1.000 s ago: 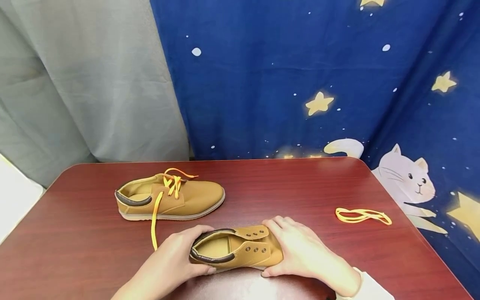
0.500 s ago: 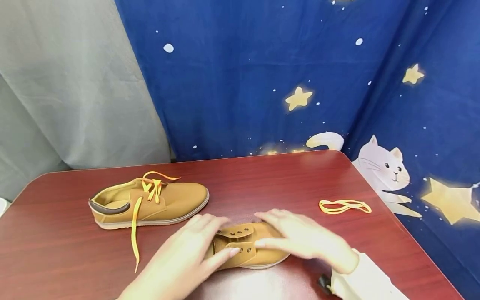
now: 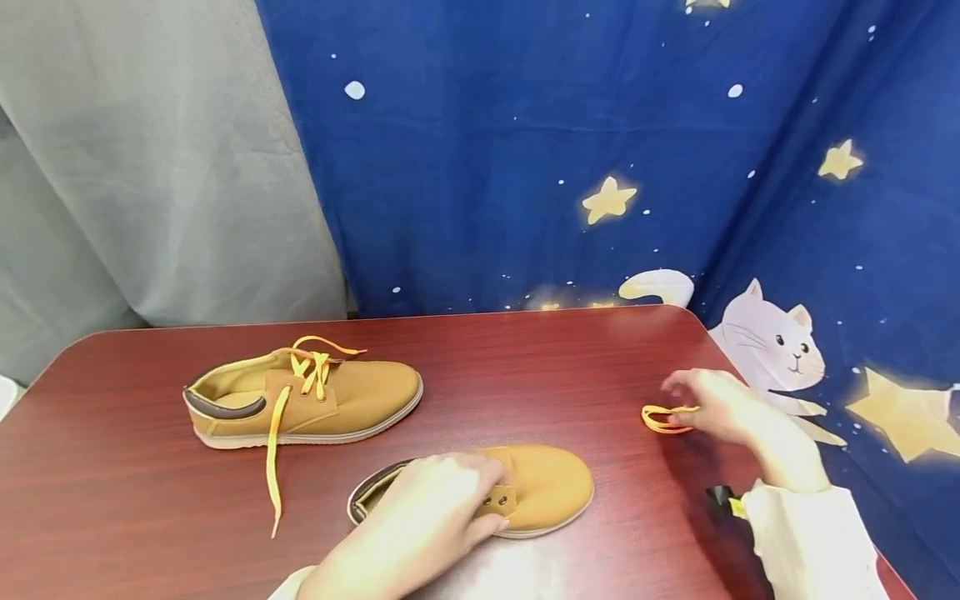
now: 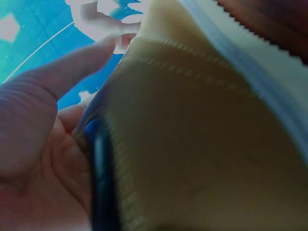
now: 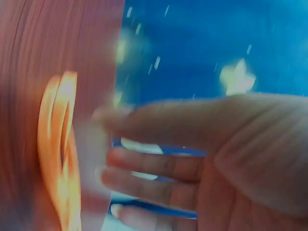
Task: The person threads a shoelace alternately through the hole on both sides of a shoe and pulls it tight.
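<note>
A tan shoe [image 3: 551, 487] with bare eyelets stands at the front of the table, toe to the right. My left hand [image 3: 423, 517] holds it from above, lying across its opening, with the thumb by the near eyelet flap. In the left wrist view the shoe's side [image 4: 192, 134] and dark padded collar [image 4: 102, 178] are close up beside the palm. A yellow shoelace [image 3: 660, 419] lies bundled on the right of the table. My right hand [image 3: 712, 404] hovers over it with fingers apart; in the right wrist view the lace [image 5: 60, 144] lies just beyond the blurred fingertips.
A second tan shoe [image 3: 371, 396], with a yellow lace [image 3: 275, 458] threaded and one end trailing onto the table, stands at the back left. The red-brown table [image 3: 525, 375] ends at a blue starry curtain [image 3: 480, 167] and a grey curtain [image 3: 172, 167].
My right hand has left the front shoe and moved right to the bundled lace. My left hand has shifted from the heel to the eyelet area. The shoe has turned slightly.
</note>
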`<state>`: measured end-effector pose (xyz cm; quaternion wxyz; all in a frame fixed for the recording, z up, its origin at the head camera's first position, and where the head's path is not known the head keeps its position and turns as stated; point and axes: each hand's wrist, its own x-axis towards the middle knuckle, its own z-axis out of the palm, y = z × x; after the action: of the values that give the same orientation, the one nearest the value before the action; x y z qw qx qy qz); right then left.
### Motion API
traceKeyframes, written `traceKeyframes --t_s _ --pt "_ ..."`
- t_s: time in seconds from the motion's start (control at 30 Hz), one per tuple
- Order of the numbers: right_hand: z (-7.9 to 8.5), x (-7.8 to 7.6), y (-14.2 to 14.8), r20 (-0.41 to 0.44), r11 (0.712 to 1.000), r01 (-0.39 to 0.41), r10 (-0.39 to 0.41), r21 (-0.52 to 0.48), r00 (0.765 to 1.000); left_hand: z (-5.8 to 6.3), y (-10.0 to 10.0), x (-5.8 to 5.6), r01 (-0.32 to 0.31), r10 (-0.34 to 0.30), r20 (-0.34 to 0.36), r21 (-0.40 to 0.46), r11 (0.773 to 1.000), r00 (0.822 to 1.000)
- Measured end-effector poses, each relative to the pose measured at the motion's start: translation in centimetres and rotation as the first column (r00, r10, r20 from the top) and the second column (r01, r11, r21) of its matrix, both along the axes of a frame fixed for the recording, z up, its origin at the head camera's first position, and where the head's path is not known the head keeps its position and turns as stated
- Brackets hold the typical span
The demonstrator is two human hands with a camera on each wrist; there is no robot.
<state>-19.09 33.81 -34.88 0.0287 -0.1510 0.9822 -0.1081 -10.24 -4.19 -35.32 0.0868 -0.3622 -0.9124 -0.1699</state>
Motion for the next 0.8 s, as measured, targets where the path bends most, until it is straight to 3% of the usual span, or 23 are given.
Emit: traceKeyframes --t_s 0.23,0.43,0.53,0.63,0.8 --pt "-1.0 -0.3 5.0 0.122 0.993 0.109 -0.113 0.034 0.986 -1.2 0.5 -0.4 -0.008 0.008 -0.045 -0.005 1.0 0.999" --pt "-1.4 0.0 5.5 0.168 0.984 0.176 -0.18 0.04 0.969 -2.0 0.4 -0.6 -0.024 0.024 0.006 0.036 0.999 1.0" --pt "-1.2 0.0 4.8 0.132 0.991 0.137 -0.137 0.006 0.982 -2.1 0.3 -0.9 -0.025 0.023 0.047 0.037 0.999 0.999" --pt "-0.5 0.2 3.6 0.04 0.996 0.053 -0.05 -0.077 0.998 -2.0 0.3 -1.1 -0.02 0.017 0.078 0.037 0.999 0.997" --pt "0.8 0.8 1.0 -0.1 0.983 -0.055 0.038 -0.176 0.994 -2.0 0.3 -1.1 -0.017 0.014 0.092 0.031 0.999 0.996"
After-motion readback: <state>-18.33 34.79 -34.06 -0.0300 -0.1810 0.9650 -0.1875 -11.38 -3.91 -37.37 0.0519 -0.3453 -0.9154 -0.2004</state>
